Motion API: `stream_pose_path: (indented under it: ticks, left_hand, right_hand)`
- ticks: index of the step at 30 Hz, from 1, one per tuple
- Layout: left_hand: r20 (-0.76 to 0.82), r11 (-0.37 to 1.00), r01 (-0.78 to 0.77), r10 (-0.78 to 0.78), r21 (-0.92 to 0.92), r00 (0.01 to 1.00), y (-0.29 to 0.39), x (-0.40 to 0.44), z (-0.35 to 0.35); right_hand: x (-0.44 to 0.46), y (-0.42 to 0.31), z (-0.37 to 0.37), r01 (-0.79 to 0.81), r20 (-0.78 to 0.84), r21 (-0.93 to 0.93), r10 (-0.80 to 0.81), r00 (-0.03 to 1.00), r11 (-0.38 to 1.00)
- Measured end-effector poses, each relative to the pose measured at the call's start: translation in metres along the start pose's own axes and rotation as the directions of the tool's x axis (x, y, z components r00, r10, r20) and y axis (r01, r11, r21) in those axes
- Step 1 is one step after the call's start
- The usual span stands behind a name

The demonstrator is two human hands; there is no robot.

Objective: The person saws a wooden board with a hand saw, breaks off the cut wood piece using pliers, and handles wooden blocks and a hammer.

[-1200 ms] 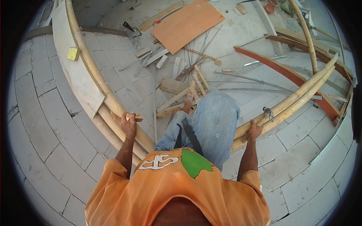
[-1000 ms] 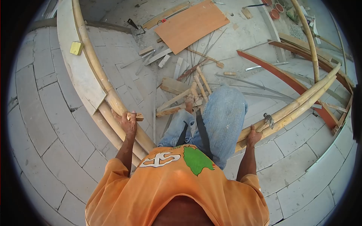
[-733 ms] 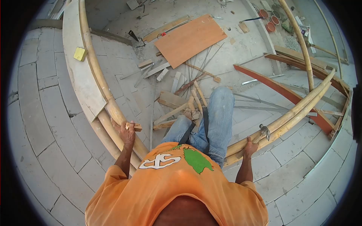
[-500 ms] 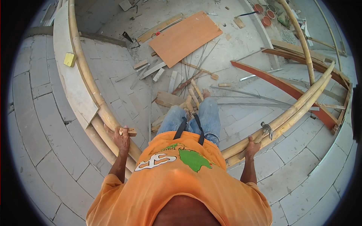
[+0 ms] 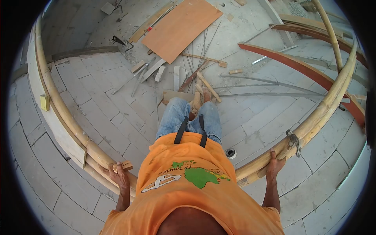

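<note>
Nearby, a hammer (image 5: 293,142) crosses the bamboo poles (image 5: 313,119) at the right hand (image 5: 275,166).

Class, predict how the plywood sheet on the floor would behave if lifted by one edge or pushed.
The plywood sheet would probably stay fairly stiff yet bow slightly, being broad and thin. Lying face down, it should slide, not roll.

The head view looks forward and steeply down, over the close orange shirt (image 5: 184,194) to the floor (image 5: 258,121) beyond.
</note>
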State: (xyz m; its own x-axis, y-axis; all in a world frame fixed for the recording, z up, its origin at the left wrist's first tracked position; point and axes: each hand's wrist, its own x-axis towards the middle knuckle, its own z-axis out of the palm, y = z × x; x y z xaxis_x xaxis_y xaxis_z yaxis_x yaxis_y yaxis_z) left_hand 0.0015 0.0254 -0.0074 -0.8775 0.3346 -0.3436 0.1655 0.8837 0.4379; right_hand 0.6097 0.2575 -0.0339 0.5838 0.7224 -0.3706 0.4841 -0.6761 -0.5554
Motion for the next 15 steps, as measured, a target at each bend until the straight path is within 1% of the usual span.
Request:
stream_pose_path:
  ticks: [1, 2, 5, 7, 8, 9, 10, 13, 14, 15]
  left_hand:
    - [0.026, 0.999, 0.038, -0.038, 0.009, 0.999, 0.01, -0.002, 0.0]
    - [-0.014, 0.998, 0.019, -0.02, -0.065, 1.0, 0.021, -0.007, 0.006]
    - [-0.076, 0.996, -0.076, 0.073, -0.04, 0.994, 0.019, -0.005, 0.011]
    - [-0.093, 0.999, -0.052, 0.052, 0.002, 0.994, 0.032, -0.007, 0.016]
    - [-0.109, 0.999, -0.04, 0.041, 0.012, 0.993, 0.039, -0.009, 0.023]
    - [-0.101, 0.999, -0.033, 0.036, 0.025, 0.994, 0.038, -0.011, 0.024]
    - [-0.107, 1.0, -0.005, 0.004, -0.007, 0.994, 0.032, -0.011, 0.023]
    - [-0.152, 0.992, -0.019, 0.038, 0.123, 0.988, 0.026, -0.007, 0.023]
    - [-0.17, 0.995, -0.012, 0.03, 0.101, 0.985, 0.031, -0.006, 0.029]
    - [-0.174, 0.989, -0.037, 0.061, 0.143, 0.983, 0.027, -0.007, 0.029]
  right_hand:
    - [-0.002, -0.001, -0.003, -0.027, 0.013, 0.003, 0.027, 1.0, 1.0]
    - [-0.001, -0.005, -0.001, -0.045, 0.008, -0.003, 0.045, 0.999, 0.999]
    - [-0.002, -0.017, 0.005, -0.109, 0.026, 0.016, 0.108, 0.994, 0.994]
    - [0.0, -0.018, 0.01, -0.029, 0.013, 0.04, 0.028, 1.0, 0.999]
    - [0.003, -0.016, 0.011, -0.032, 0.012, 0.034, 0.031, 0.999, 0.999]
    - [0.003, -0.012, 0.009, -0.085, 0.001, 0.046, 0.086, 0.996, 0.995]
    - [0.003, -0.008, 0.01, -0.135, -0.009, 0.068, 0.136, 0.991, 0.989]
    - [0.005, -0.003, 0.012, -0.123, 0.0, 0.07, 0.124, 0.992, 0.99]
    - [0.008, -0.001, 0.014, -0.065, -0.001, 0.023, 0.065, 0.998, 0.998]
    - [0.01, 0.0, 0.012, -0.07, -0.011, 0.025, 0.071, 0.997, 0.997]
